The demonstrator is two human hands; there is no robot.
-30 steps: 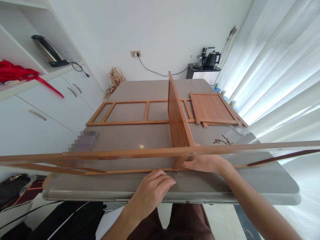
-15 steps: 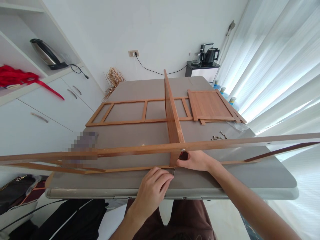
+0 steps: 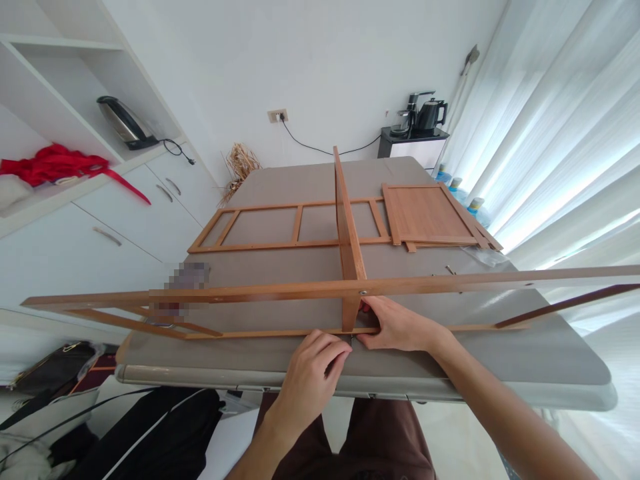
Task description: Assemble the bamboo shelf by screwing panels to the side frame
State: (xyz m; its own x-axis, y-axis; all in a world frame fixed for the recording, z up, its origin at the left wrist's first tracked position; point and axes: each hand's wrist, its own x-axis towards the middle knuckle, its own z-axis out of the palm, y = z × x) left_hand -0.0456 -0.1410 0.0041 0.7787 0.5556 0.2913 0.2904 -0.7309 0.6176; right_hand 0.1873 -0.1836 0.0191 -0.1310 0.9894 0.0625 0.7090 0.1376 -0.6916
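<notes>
A wooden frame [image 3: 280, 292] stands on its long edge near the front of the table. A wooden panel [image 3: 346, 220] meets it at right angles, reaching back across the table. My left hand [image 3: 316, 367] is closed in a pinch on a small metal screw [image 3: 352, 339], just in front of the lower rail, where the panel's end sits. From the right, my right hand [image 3: 400, 325] grips the panel's lower end beside that joint; some of its fingers are hidden behind the wood. A screw head [image 3: 363, 293] shows in the top rail above.
Another wooden frame [image 3: 260, 247] lies flat farther back on the grey table [image 3: 280, 180]. Stacked flat panels [image 3: 430, 210] overlap its right end. Loose screws [image 3: 451, 269] lie behind the upright frame on the right. White cabinets [image 3: 130, 220] stand left, curtains [image 3: 570, 133] right.
The whole view has shifted slightly to the right and tilted. My hands stay at the same joint, the left still pinching the screw and the right still gripping the panel's end.
</notes>
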